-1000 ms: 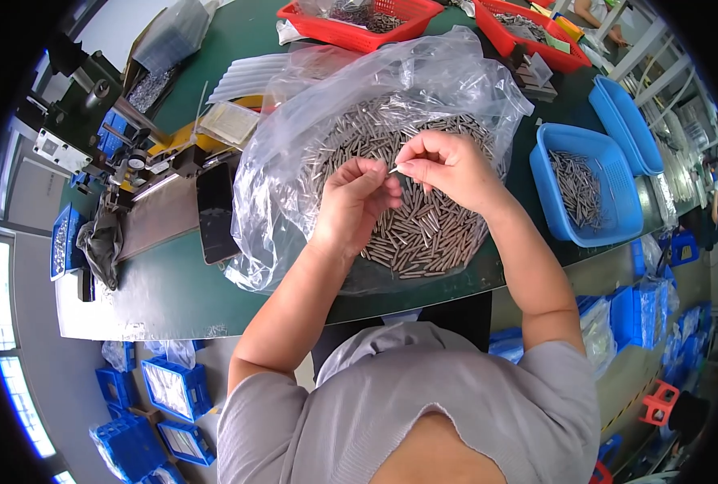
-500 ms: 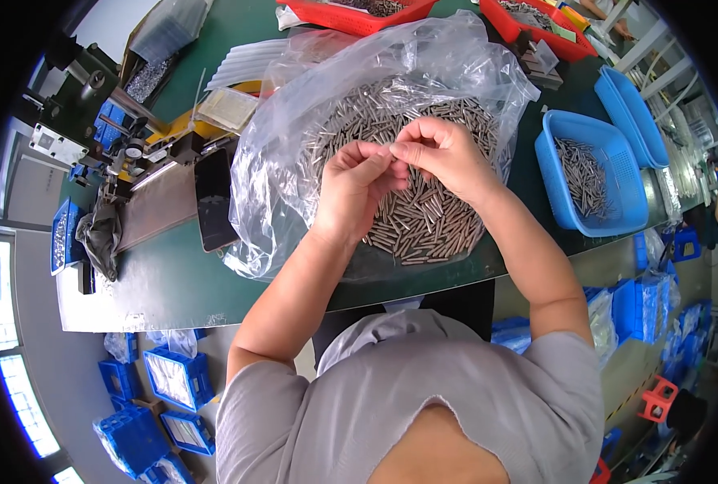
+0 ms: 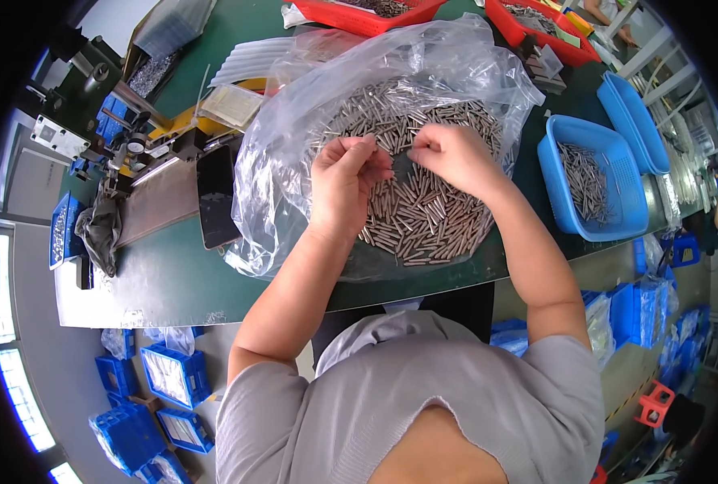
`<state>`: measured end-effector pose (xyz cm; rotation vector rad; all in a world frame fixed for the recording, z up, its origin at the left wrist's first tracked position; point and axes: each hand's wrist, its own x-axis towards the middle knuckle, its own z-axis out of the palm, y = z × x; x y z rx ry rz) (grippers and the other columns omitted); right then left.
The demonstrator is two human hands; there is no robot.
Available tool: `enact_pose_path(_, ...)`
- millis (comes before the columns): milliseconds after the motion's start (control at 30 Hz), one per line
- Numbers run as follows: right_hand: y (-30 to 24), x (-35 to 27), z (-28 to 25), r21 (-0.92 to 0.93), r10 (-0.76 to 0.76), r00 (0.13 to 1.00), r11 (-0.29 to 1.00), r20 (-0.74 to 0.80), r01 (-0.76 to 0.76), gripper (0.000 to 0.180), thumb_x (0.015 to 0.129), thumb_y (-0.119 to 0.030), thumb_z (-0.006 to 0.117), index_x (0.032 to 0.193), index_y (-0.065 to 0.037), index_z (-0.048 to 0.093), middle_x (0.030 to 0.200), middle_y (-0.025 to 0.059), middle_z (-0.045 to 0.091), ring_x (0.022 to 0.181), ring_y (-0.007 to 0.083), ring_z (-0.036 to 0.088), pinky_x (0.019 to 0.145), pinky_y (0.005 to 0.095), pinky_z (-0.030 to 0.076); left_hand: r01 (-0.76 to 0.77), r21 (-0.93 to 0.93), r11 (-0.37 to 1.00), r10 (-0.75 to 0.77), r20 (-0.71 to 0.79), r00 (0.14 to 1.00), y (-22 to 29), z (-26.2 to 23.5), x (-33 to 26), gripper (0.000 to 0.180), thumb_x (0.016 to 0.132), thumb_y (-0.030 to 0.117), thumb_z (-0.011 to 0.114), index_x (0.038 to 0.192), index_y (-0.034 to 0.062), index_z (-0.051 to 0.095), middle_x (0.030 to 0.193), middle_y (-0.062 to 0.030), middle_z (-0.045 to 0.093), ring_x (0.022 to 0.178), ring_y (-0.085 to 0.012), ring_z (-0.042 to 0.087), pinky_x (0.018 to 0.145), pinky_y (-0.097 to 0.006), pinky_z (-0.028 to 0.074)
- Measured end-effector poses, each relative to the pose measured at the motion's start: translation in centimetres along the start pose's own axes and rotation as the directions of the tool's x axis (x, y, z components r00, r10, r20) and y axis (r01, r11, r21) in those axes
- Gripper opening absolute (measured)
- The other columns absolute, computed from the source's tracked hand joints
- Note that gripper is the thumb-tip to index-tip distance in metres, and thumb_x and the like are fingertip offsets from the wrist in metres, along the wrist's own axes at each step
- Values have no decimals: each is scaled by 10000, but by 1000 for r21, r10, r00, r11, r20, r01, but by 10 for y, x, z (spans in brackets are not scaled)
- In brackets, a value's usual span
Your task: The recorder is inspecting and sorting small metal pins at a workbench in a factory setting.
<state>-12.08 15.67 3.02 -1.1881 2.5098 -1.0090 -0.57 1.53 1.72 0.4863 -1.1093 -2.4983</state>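
Note:
Many slim metal pins (image 3: 427,214) lie in a spread heap on a clear plastic bag (image 3: 270,173) on the green table. Above the heap, my left hand (image 3: 343,181) is raised with thumb and index finger pressed together and the other fingers curled. Whatever sits in that pinch is too small to name. To its right, a short gap apart, my right hand (image 3: 459,161) hangs low over the pins, fingertips closed together and pointing left. Its fingertips hide whatever they may hold.
A blue basket (image 3: 554,189) of similar metal pieces stands at the right, with another blue basket (image 3: 634,121) beyond it. Red trays (image 3: 367,22) line the far side. A dark phone-like slab (image 3: 215,198) and a metal bench fixture (image 3: 137,145) are at the left.
My hands, whose fingertips met over the heap, have drawn apart. The right moved slightly right and down; the left shifted slightly left.

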Motion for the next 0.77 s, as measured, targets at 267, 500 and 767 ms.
enact_pose_path(267, -15, -7, 15, -421, -155, 974, 882, 163, 211, 155, 683, -160, 614, 751, -21, 604, 739, 151, 628, 721, 317, 630, 641, 419, 503, 5, 24, 1000, -6, 14, 1000, 0, 2, 1, 75, 856, 95, 562, 808, 36, 561, 736, -84, 598, 661, -167, 586, 605, -282, 495)
enact_pose_path(500, 5, 5, -2, 382, -136, 989, 918, 54, 105, 90, 785, -99, 546, 787, -13, 573, 673, 14, 566, 572, 95, 502, 526, 250, 404, 88, -30, 996, -86, 64, 994, -1, 0, 1, 79, 877, 99, 531, 866, 24, 553, 766, -108, 599, 698, -199, 596, 621, -304, 503)
enact_pose_path(767, -9, 1, -2, 775, -6, 995, 628, 103, -77, 91, 870, -124, 528, 902, -40, 541, 791, 37, 605, 497, -5, 366, 430, 149, 275, 269, -75, 960, -252, 179, 951, -5, -4, 1, 87, 879, 96, 537, 917, 19, 525, 830, -134, 626, 729, -218, 622, 663, -309, 521)
